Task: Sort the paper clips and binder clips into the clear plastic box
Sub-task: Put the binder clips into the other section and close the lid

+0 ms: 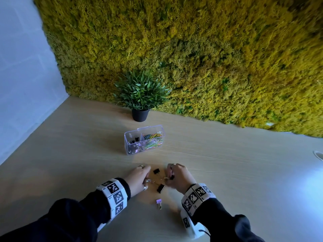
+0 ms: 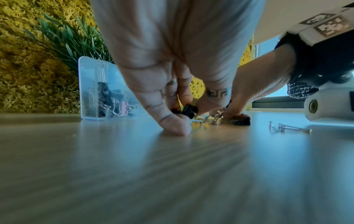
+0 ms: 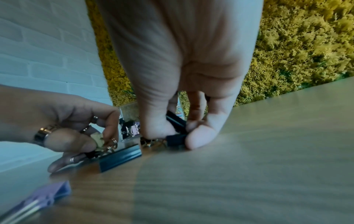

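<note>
The clear plastic box (image 1: pixel 128 137) stands open past my hands, with binder clips in its left compartment and coloured paper clips (image 1: pixel 153 139) in its right one. My left hand (image 1: pixel 147 180) pinches a small binder clip by its wire handles, low over the table. My right hand (image 1: pixel 168 178) grips a black binder clip (image 3: pixel 176 139) that rests on the table. Between the hands lie one black binder clip (image 1: pixel 156 171) and a larger black one (image 1: pixel 160 188). Nearer me lies a purple binder clip (image 1: pixel 158 203).
A potted plant (image 1: pixel 140 95) stands behind the box against the moss wall (image 1: pixel 227 58). A white brick wall runs along the left side. The wooden table (image 1: pixel 244 172) stretches to the right, with a white round fitting (image 1: pixel 319 154) at its far right edge.
</note>
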`<state>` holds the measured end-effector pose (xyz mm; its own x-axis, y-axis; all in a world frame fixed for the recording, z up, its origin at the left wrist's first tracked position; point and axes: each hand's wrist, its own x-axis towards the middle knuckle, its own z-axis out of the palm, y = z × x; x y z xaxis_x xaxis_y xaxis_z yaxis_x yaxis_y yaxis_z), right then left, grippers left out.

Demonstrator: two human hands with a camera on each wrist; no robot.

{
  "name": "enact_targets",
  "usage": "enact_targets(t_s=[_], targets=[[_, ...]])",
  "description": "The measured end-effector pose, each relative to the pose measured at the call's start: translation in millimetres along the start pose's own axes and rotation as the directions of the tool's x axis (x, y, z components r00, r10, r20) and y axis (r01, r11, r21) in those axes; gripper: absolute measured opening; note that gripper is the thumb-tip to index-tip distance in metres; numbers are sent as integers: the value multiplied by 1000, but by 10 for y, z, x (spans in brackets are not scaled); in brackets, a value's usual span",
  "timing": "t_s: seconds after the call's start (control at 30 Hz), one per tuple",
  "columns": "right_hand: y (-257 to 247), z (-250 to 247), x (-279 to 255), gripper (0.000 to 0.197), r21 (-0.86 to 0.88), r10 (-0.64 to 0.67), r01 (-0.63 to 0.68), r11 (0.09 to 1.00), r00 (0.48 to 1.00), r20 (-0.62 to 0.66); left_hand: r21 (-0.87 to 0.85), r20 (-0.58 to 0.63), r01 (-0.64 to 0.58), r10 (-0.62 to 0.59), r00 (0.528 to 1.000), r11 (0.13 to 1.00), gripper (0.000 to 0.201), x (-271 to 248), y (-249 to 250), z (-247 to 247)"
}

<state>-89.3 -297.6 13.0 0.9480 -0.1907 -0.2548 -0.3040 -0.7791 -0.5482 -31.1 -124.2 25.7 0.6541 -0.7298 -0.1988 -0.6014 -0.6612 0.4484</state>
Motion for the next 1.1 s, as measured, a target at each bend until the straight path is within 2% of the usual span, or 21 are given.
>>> enact_targets(t_s=[0.13,0.2,0.23,0.27,0.3,0.33,0.37,0.4,0.43,0.5,0.57,0.6,0.63,0.7,0.77,0.83,0.87,0.93,0.97,1.0,1.1], targets=[[60,-66,-34,34,153,85,-78,985,996,-39,-66,-7,30,-30,1000,997,23,8,-69,-49],[100,-120,-56,25,288,145,-131,949,989,-28,-289,11,121,-124,992,950,23,24,-164,-89],[111,-143,-66,26,352,168,-145,925,985,-35,-454,34,161,-163,986,877,23,24,-217,-122],[129,-161,-72,28,421,190,-158,893,981,-34,-628,59,186,-191,980,756,23,8,-257,-172],[137,-180,-84,29,493,209,-173,853,978,-19,-795,87,196,-212,973,574,22,-10,-280,-227],[155,-191,-85,29,571,229,-192,798,973,8,-916,127,200,-223,967,348,20,-24,-288,-290],[180,-203,-80,29,658,245,-213,723,968,44,-969,169,202,-220,961,140,19,-36,-290,-358],[198,-216,-81,31,748,260,-231,623,962,80,-978,205,207,-218,954,-14,18,-47,-286,-421],[213,-224,-86,31,829,269,-240,506,956,113,-970,234,213,-211,949,-120,17,-56,-274,-476],[249,-228,-88,33,935,293,-237,263,943,156,-940,277,226,-186,943,-255,16,-53,-265,-546],[259,-215,-104,35,980,318,-196,26,931,177,-909,316,256,-144,938,-329,28,-50,-248,-562],[263,-202,-111,34,981,325,-175,-84,926,193,-893,330,268,-120,936,-361,26,-54,-237,-563],[260,-193,-114,32,971,320,-160,-178,924,211,-877,337,275,-97,936,-395,16,-52,-221,-561],[248,-192,-123,24,947,306,-153,-284,921,241,-847,335,278,-51,941,-454,2,-42,-197,-560],[253,-189,-113,18,926,275,-159,-343,925,261,-828,328,279,-16,945,-487,11,-10,-187,-544],[219,-190,-107,14,907,233,-174,-384,932,278,-825,339,294,-7,941,-482,24,29,-198,-526],[186,-185,-104,11,909,212,-174,-380,940,268,-834,347,304,-9,938,-460,27,45,-201,-527],[129,-179,-110,22,913,189,-159,-376,951,244,-857,358,318,-26,933,-405,29,73,-198,-528],[106,-179,-110,21,911,197,-158,-381,949,247,-863,363,322,-36,931,-389,29,82,-193,-527],[79,-191,-115,16,907,217,-160,-389,941,259,-868,365,320,-49,930,-380,29,87,-196,-526],[74,-221,-98,23,906,220,-210,-368,927,305,-873,345,277,-105,933,-402,26,69,-218,-560]])
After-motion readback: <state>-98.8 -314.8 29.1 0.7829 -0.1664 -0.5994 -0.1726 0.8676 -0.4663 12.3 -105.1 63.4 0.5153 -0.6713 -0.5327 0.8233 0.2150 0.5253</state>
